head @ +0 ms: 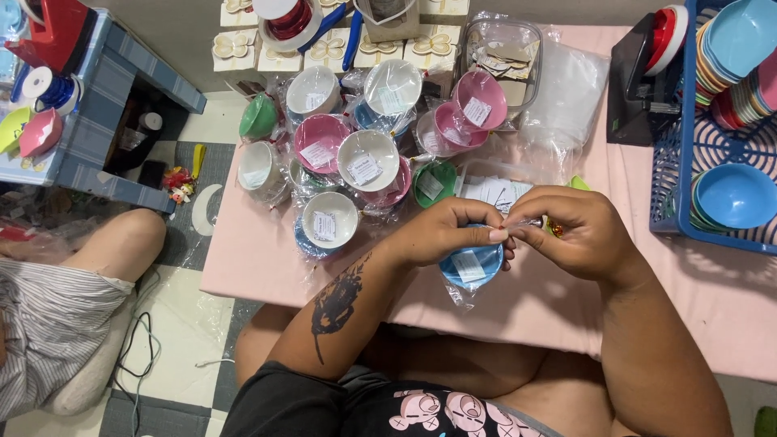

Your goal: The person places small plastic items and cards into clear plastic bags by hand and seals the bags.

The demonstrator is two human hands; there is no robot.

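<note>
My left hand (449, 231) and my right hand (571, 231) meet over the pink table (259, 259), fingertips pinched together on the gathered top of a clear plastic wrap. Under them sits a blue bowl (471, 265) inside that wrap, with a small white label on it. A bit of shiny gold-red tie shows at my right fingers. Both hands grip the wrapped bowl's bag neck.
Several wrapped bowls, pink, white, green and blue (368, 158), lie in a pile behind my hands. A blue basket (688, 146) of unwrapped bowls stands right. A clear container (506, 48) and white gift boxes (332, 48) are at the back. Another person's leg (113, 243) is left.
</note>
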